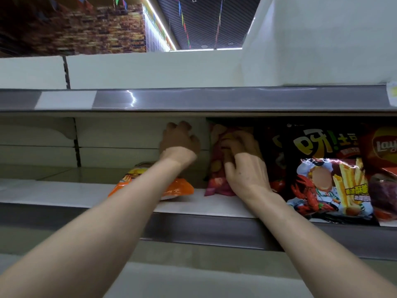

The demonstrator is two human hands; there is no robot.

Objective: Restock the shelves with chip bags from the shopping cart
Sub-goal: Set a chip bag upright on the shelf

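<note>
An upright pink chip bag (214,183) stands on the white shelf board (64,193). My right hand (242,166) grips it, thumb on its front and fingers curled over its upper part. Left of it an orange chip bag (180,188) lies flat on the same board, partly hidden by my left forearm. My left hand (179,143) hovers above the orange bag in the shelf's shadow. Its fingers are loosely bent and nothing shows in them. The shopping cart is out of view.
Right of the pink bag stand black chip bags (328,186) with fries and a crayfish printed on them, a red Lay's bag (384,147) and a purple bag (382,190). A grey price rail (214,230) fronts the shelf. The upper shelf's rail (193,100) hangs low overhead.
</note>
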